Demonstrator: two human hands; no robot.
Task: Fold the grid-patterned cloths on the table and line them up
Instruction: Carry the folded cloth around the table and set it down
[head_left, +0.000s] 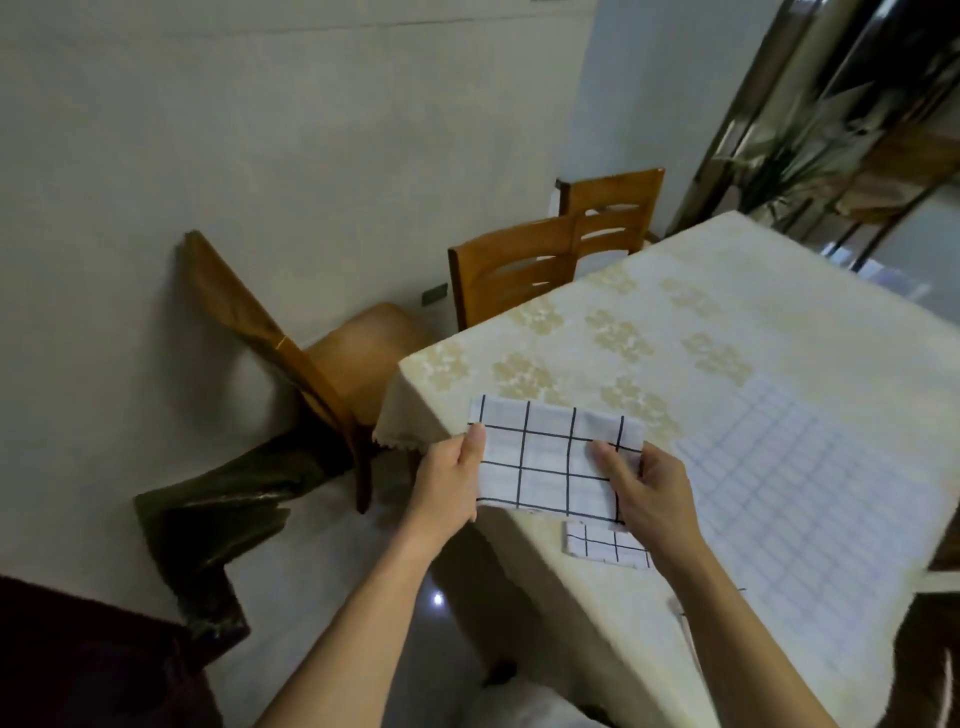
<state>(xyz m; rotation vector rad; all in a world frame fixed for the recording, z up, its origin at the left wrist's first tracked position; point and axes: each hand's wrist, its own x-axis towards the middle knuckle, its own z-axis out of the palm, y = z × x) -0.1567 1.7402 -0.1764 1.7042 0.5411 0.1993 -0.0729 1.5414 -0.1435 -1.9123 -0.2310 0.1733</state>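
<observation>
I hold a folded white cloth with a black grid (545, 457) above the table's near left corner. My left hand (452, 488) pinches its left edge, thumb on top. At the cloth's right edge my right hand (649, 499) grips it, thumb on top too. Below my right hand a smaller folded black-grid cloth (597, 545) lies on the table, partly hidden by my wrist. A large white cloth with a pale blue grid (810, 499) lies spread flat on the table to the right.
The table (675, 322) wears a cream floral tablecloth. Two wooden chairs (519, 270) stand at its far left side. Another wooden chair (291, 353) leans against the wall, with a dark cloth (218, 509) on the floor below it.
</observation>
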